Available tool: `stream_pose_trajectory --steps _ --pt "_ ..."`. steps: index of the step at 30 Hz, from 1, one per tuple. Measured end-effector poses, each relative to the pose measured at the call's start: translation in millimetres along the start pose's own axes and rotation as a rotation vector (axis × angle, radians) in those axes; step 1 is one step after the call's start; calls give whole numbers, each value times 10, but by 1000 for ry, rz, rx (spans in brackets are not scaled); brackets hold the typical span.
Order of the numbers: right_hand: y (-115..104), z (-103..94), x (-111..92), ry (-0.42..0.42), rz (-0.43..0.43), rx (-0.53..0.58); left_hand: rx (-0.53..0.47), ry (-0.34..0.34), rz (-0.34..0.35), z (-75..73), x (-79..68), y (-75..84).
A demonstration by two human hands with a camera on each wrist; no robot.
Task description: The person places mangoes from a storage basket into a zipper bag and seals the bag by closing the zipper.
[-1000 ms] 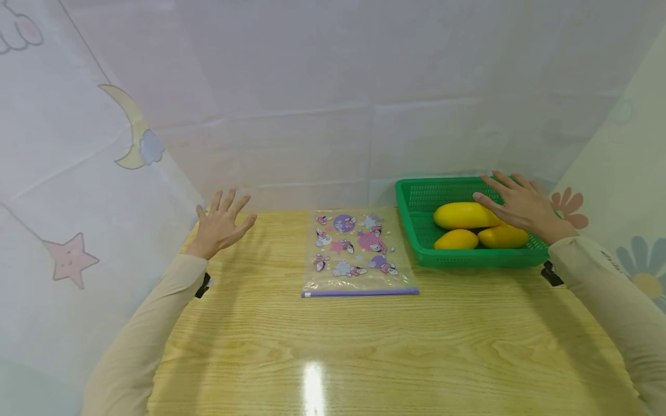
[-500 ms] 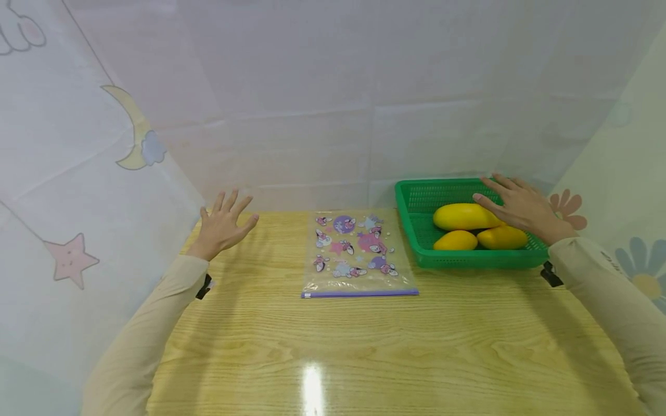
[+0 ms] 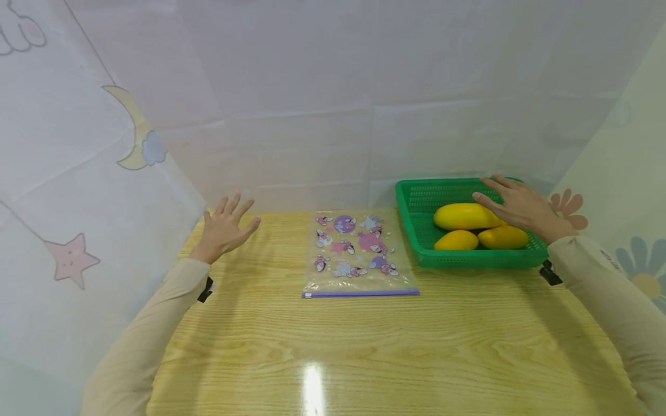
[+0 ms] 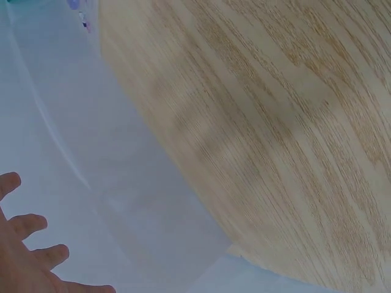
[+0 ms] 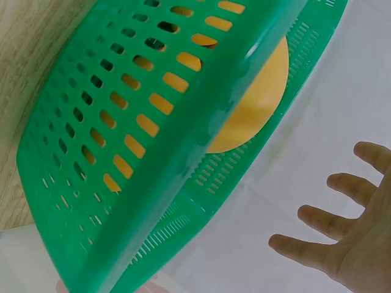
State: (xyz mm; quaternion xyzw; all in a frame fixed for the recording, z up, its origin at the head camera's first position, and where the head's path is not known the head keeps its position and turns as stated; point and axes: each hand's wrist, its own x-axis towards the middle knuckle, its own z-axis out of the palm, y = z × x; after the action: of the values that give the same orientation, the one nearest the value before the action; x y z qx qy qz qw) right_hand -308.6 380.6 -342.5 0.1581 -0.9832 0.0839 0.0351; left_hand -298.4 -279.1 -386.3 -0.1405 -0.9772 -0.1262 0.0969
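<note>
My left hand (image 3: 224, 232) hovers above the left side of the table with fingers spread, holding nothing. In the left wrist view its fingertips (image 4: 52, 255) show at the lower left, apart from the wooden surface. My right hand (image 3: 522, 207) is held over the right part of a green plastic basket (image 3: 481, 260), fingers extended and nothing in them. Several yellow fruits that look like mangoes lie in the basket: a long one (image 3: 463, 216) behind and two smaller ones, at left (image 3: 455, 240) and right (image 3: 503, 237). The right wrist view shows fingers (image 5: 327, 221) beyond the basket's rim.
A clear zip bag (image 3: 359, 251) printed with pink and purple cartoons lies flat left of the basket, its purple slider strip (image 3: 364, 293) towards me. Pale printed cloth (image 3: 291, 156) stands behind and beside the wooden table (image 3: 364, 346).
My left hand has drifted slightly down and to the right in the head view. The right hand has barely moved, and the bag, basket and fruits stay where they were.
</note>
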Motion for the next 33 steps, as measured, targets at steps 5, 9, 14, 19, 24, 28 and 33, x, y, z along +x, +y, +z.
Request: stream_pose_trajectory --steps 5,9,14,19,24,28,33 --pt "-10 9 7 9 11 13 2 -6 6 21 1 21" --pt "-4 20 8 13 10 22 -16 -2 8 30 1 34" --pt "10 21 6 10 2 43 -20 6 30 55 -15 54" --pt "30 14 15 -4 10 69 -20 13 41 85 -15 64" --pt "46 21 39 -23 17 88 -27 13 42 96 -19 76" --pt "57 30 46 -31 25 110 -30 12 54 93 -24 101" --pt "67 28 35 -37 32 170 -20 5 60 93 -26 139"
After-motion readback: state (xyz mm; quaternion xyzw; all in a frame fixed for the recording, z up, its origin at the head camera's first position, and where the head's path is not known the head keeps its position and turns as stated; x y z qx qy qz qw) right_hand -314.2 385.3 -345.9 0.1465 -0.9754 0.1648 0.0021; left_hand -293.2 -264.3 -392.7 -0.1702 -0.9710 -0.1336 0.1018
